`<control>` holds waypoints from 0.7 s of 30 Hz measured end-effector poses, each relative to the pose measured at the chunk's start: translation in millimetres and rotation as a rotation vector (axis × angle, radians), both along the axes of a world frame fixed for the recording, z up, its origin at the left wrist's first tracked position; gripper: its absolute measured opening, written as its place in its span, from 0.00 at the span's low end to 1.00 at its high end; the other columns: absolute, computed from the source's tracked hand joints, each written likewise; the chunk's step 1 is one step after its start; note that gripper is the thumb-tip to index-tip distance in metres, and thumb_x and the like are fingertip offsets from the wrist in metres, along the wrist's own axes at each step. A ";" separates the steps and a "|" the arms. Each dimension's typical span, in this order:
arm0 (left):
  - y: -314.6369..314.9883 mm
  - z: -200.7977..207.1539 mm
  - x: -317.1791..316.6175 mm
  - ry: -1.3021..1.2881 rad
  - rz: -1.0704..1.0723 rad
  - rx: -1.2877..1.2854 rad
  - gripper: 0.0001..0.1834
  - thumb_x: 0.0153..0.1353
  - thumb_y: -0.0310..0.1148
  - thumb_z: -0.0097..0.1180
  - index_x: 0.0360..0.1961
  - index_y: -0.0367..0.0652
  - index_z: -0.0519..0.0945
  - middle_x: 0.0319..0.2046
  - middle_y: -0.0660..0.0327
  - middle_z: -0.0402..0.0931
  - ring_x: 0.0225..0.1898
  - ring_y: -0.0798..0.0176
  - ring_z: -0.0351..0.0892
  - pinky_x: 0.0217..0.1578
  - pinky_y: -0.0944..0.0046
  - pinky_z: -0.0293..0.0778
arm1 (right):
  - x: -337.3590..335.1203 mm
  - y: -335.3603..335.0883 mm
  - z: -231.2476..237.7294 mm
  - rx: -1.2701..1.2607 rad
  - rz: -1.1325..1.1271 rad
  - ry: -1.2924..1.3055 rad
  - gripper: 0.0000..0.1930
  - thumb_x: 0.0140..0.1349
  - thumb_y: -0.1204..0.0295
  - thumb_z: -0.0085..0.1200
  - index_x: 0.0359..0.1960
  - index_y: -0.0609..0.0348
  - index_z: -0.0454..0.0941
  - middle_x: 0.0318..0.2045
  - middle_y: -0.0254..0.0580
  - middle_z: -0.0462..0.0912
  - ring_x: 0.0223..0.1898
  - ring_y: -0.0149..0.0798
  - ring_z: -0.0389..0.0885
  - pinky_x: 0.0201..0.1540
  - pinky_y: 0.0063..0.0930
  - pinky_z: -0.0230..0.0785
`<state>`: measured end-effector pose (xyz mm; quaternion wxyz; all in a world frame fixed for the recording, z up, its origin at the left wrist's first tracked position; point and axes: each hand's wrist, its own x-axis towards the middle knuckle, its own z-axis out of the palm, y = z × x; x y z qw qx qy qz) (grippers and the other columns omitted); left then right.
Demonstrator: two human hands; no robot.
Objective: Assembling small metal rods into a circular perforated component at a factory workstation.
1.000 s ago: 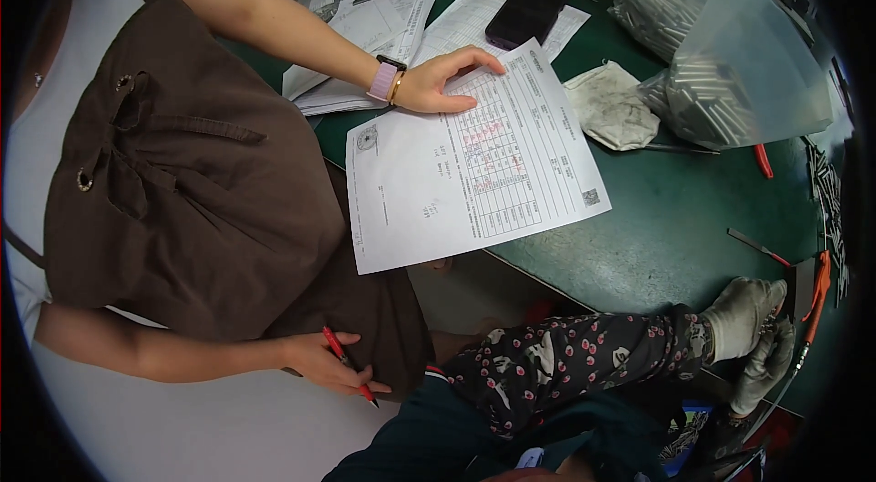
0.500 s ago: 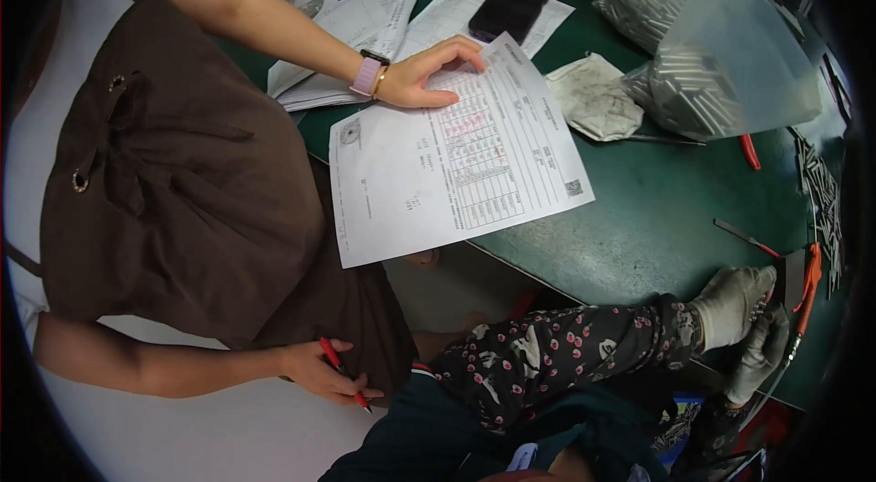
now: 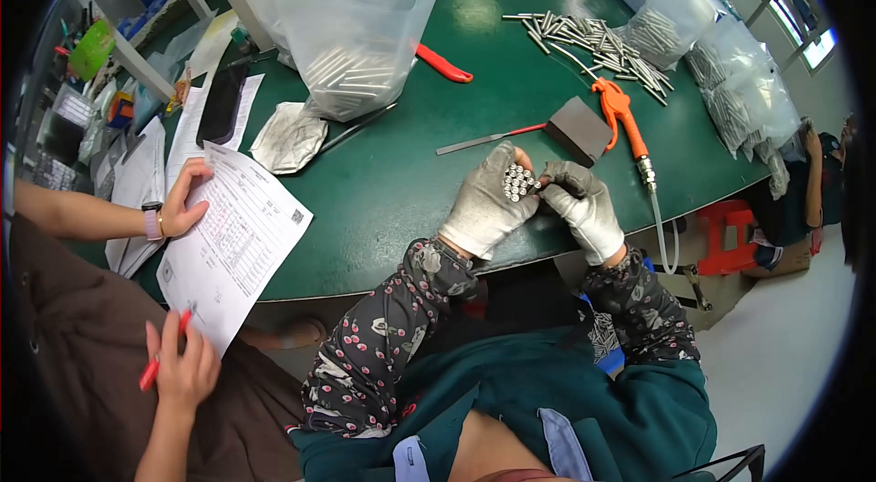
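Note:
My left hand, in a worn whitish glove with bare fingertips, is closed around a bundle of slim metal pins, their round ends turned up. Close against it is my right hand, gloved in grey and white. Its thumb and fingers pinch at the bundle's right side, where a single pin end shows at the fingertips; the rest of that pin is hidden. Just beyond my hands lie a dark grey block and a thin flat file with a red handle.
An orange air gun with a hose lies right of the block. Loose pins and filled plastic bags sit farther back. Red-handled pliers and a cloth lie left. A co-worker's hand holds a pen over a printed sheet.
The view has swung right from the co-worker to my own hands. The co-worker's pen hand has come up from the lap to the sheet. My hands remain together by the block.

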<state>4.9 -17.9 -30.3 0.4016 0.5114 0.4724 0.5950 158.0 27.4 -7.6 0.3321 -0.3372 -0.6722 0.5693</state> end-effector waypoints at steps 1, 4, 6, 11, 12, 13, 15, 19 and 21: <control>-0.9 0.6 -2.2 0.009 0.011 -0.001 0.16 0.43 0.23 0.59 0.34 0.40 0.68 0.26 0.61 0.71 0.30 0.68 0.73 0.33 0.69 0.70 | -2.9 -1.1 -1.6 0.005 -0.007 0.018 0.09 0.56 0.74 0.50 0.38 0.64 0.74 0.32 0.32 0.76 0.34 0.24 0.72 0.38 0.18 0.66; -8.2 8.7 -10.1 0.033 0.029 -0.041 0.16 0.42 0.21 0.58 0.35 0.41 0.69 0.27 0.64 0.71 0.31 0.71 0.72 0.33 0.69 0.70 | -11.1 -2.0 -0.9 0.154 0.009 -0.037 0.09 0.54 0.75 0.51 0.37 0.63 0.75 0.31 0.37 0.77 0.34 0.29 0.75 0.39 0.22 0.67; -12.0 7.8 -13.6 0.021 0.039 -0.051 0.17 0.41 0.20 0.58 0.34 0.41 0.69 0.28 0.65 0.70 0.31 0.72 0.71 0.34 0.71 0.70 | -17.8 -1.8 -2.2 0.423 0.046 -0.094 0.09 0.51 0.75 0.52 0.34 0.64 0.77 0.29 0.42 0.79 0.33 0.37 0.77 0.38 0.27 0.67; -13.7 6.4 -10.2 0.059 0.037 0.002 0.18 0.37 0.22 0.57 0.34 0.41 0.70 0.27 0.63 0.68 0.31 0.69 0.69 0.35 0.68 0.69 | -8.5 -10.5 -1.0 0.326 -0.023 -0.153 0.09 0.50 0.76 0.51 0.33 0.65 0.77 0.30 0.43 0.79 0.34 0.36 0.76 0.40 0.26 0.67; -12.4 7.9 -8.6 0.104 0.057 0.013 0.18 0.37 0.22 0.57 0.34 0.41 0.69 0.27 0.61 0.69 0.32 0.66 0.70 0.35 0.67 0.69 | -7.9 -11.2 -2.4 0.326 -0.069 -0.161 0.08 0.50 0.76 0.51 0.33 0.65 0.77 0.30 0.42 0.78 0.33 0.36 0.76 0.39 0.25 0.66; -11.0 9.5 -5.8 0.144 0.064 0.027 0.18 0.38 0.22 0.56 0.34 0.40 0.69 0.27 0.59 0.69 0.32 0.63 0.72 0.34 0.66 0.69 | 2.0 -2.8 -7.3 0.286 0.002 -0.229 0.09 0.53 0.75 0.51 0.35 0.66 0.76 0.35 0.39 0.78 0.38 0.33 0.74 0.45 0.25 0.64; -4.9 2.4 -1.1 0.232 0.103 0.115 0.17 0.38 0.22 0.56 0.33 0.40 0.68 0.27 0.56 0.70 0.32 0.57 0.74 0.34 0.64 0.70 | 5.0 -3.3 -6.9 0.307 -0.011 -0.201 0.09 0.56 0.76 0.50 0.37 0.66 0.76 0.35 0.38 0.78 0.38 0.31 0.74 0.45 0.24 0.65; -9.8 5.0 -5.8 0.249 0.118 0.124 0.17 0.39 0.22 0.56 0.33 0.41 0.67 0.25 0.55 0.71 0.31 0.52 0.75 0.31 0.61 0.70 | 1.2 -5.1 -12.9 0.175 -0.051 -0.144 0.08 0.57 0.75 0.49 0.37 0.67 0.75 0.34 0.37 0.77 0.37 0.30 0.73 0.44 0.22 0.64; -9.4 7.8 -5.4 0.252 0.126 0.094 0.16 0.39 0.22 0.56 0.33 0.40 0.67 0.25 0.54 0.71 0.30 0.51 0.75 0.30 0.60 0.70 | 1.3 -5.2 -13.0 0.152 -0.085 -0.144 0.07 0.57 0.76 0.49 0.35 0.68 0.74 0.32 0.36 0.76 0.36 0.29 0.72 0.43 0.22 0.63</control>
